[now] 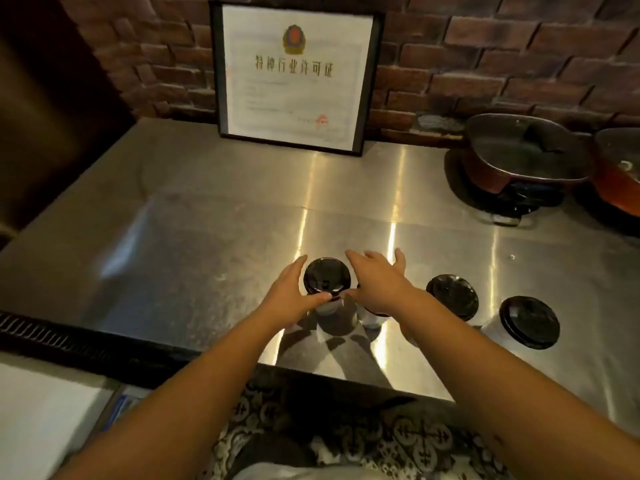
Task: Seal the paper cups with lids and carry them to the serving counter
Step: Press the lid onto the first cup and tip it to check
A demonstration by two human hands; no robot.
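Head view: white paper cup with black plastic lid [327, 279], in front of the framed certificate [296, 76]. Left hand [289, 292] cups its side, fingers part-curled; right hand [379, 280] spread flat beside it, holding nothing. Sealing step (apparently finishing); next, lift.

The steel surface [214, 216] lies bare across its left and middle, from the near edge to the framed certificate [294, 77] leaning on the brick wall at the far side. To the right, two lidded cups [452, 296] [528, 322] stand near the front, well apart from each other. Far right, two pans [519, 154] [620, 171] block the corner. Between cups and pans the surface is bare.
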